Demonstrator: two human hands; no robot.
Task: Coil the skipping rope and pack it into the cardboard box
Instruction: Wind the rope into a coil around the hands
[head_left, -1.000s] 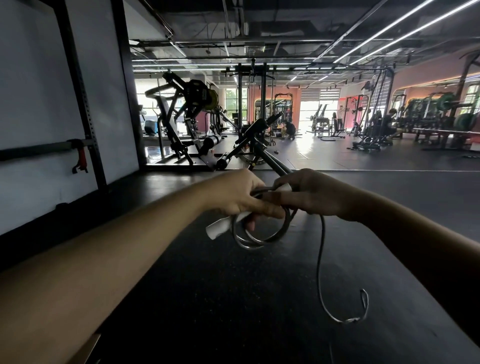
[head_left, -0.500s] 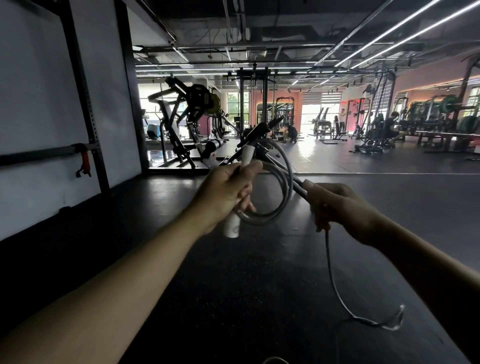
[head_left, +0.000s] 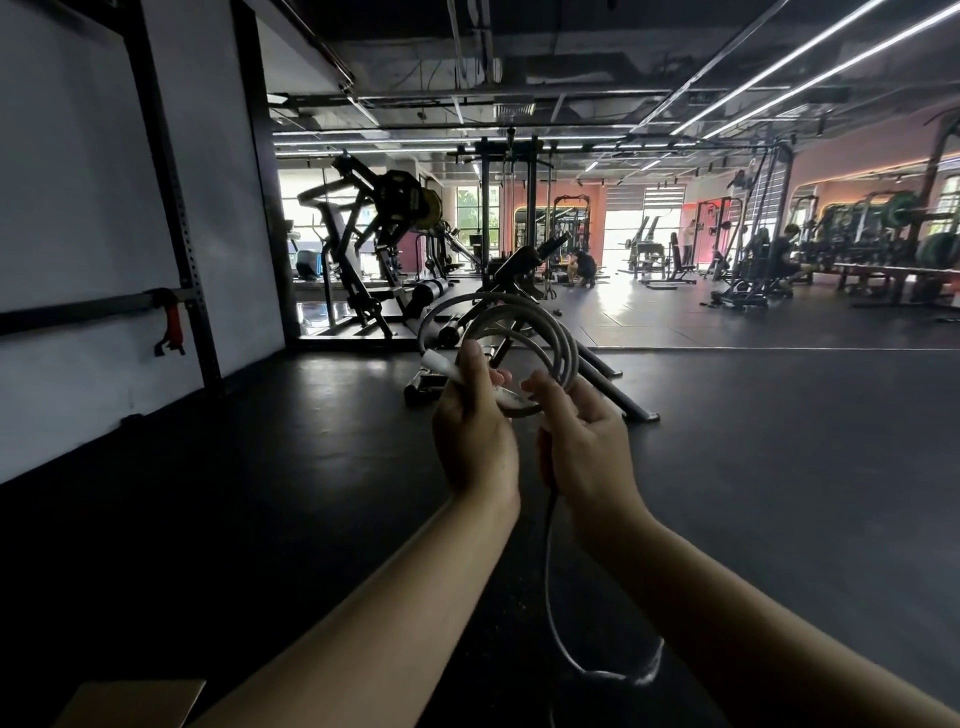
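The grey skipping rope stands in several loops above my two hands at the frame's middle. My left hand grips its white handle together with the coil. My right hand pinches the rope at the coil's lower right. The loose tail hangs from my right hand down to the dark floor, where it curls at the right. A tan corner of the cardboard box shows at the bottom left edge, beside my left forearm.
A black bench frame stands on the floor right behind the coil. Weight machines and racks fill the back of the gym. A white wall with a black upright and a red hook runs along the left.
My hands have come together and lower in the view. My right hand moved left to the coil, adding a loop. The white handle turned from upright to slanting, and the hanging tail is shorter.
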